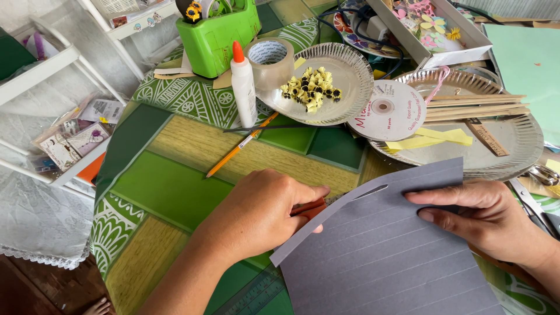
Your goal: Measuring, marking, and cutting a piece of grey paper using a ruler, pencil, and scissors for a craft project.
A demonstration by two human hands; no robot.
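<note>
My left hand (256,213) is closed around orange-handled scissors (312,207), whose blades sit inside a cut along the top edge of a grey ruled paper sheet (385,251). A narrow strip of the sheet curves away above the cut. My right hand (484,216) presses its fingers flat on the sheet's right side, thumb underneath, holding it steady. The sheet lies over the near edge of the green patterned tablecloth (169,186).
A pencil (239,146), a glue bottle (243,84), a tape roll (269,58) and a green holder (219,35) stand behind my hands. Foil plates hold small yellow paper flowers (312,87), wooden sticks (475,105) and yellow strips (431,139). A disc (388,109) leans between them.
</note>
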